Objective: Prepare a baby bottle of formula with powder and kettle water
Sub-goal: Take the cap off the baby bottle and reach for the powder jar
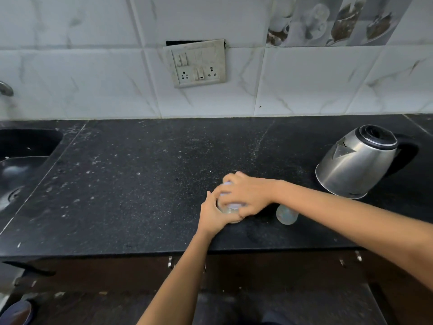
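Left hand wraps a clear bottle at frame centre while the right hand closes over its pale lid. The bottle stands upright on a speckled black counter below white tiles; a sink lies at left. Hands hide most of it. A kettle sits right, a blurred clear piece beside the wrist.

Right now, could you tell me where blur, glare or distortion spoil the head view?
Head view: motion blur smears the right hand and the bottle in its grip; glare streaks the steel kettle; wide-angle distortion bends the countertop edges.
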Available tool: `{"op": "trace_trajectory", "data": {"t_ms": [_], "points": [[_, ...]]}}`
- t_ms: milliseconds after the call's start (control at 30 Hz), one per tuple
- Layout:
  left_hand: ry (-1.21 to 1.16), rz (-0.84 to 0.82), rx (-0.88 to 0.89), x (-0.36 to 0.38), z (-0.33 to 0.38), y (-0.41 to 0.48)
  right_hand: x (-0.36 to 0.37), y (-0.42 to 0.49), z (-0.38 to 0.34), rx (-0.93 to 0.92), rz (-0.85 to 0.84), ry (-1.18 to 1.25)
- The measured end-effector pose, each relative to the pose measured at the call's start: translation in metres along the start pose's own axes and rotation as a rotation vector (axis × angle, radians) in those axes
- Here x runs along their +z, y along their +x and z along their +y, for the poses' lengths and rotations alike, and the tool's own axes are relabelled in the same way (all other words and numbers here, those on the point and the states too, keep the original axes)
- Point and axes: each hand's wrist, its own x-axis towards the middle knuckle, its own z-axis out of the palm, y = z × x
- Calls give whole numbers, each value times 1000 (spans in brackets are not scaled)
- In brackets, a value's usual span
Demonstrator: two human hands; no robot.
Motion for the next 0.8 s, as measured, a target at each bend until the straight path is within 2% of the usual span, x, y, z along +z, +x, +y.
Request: {"op": "trace_trajectory", "data": {"t_ms": [67, 133, 167, 200, 267, 300, 333, 433, 500, 567, 633, 700, 800], "points": [[5, 5, -29, 0, 1, -1, -14, -3, -11, -14, -1, 301], [-24, -1, -45, 2, 1, -3, -21, -5, -13, 92, 134, 470], [-38, -1, -47, 1, 1, -4, -20, -4, -10, 154, 197, 394], [-50, -1, -46, 1, 2, -5, -17, -3, -6, 240, 176, 248], [-77, 1, -44, 0, 4, -8, -13, 2, -1, 437, -75, 3], [-87, 0, -48, 0, 6, -8, -13, 6, -2, 461, -179, -30], [-89, -3, -48, -1, 8, -9, -13, 9, -2, 429, -222, -40], [-74, -10, -42, -1, 8, -8, -28, 6, 9, 208, -163, -6], [-78, -18, -28, -1, 9, -9, -42, -4, 23, 172, -78, 208], [-64, -29, 9, -2, 12, -8, -51, -16, 37, 250, 89, 443], [-37, -38, 47, -2, 14, -8, -43, -25, 54, 378, 214, 553], [-34, -10, 43, -1, 15, -9, -22, -28, 70, 495, 246, 636], [-47, 113, 35, 2, 18, -12, 22, -32, 94, 650, 206, 814]]}}
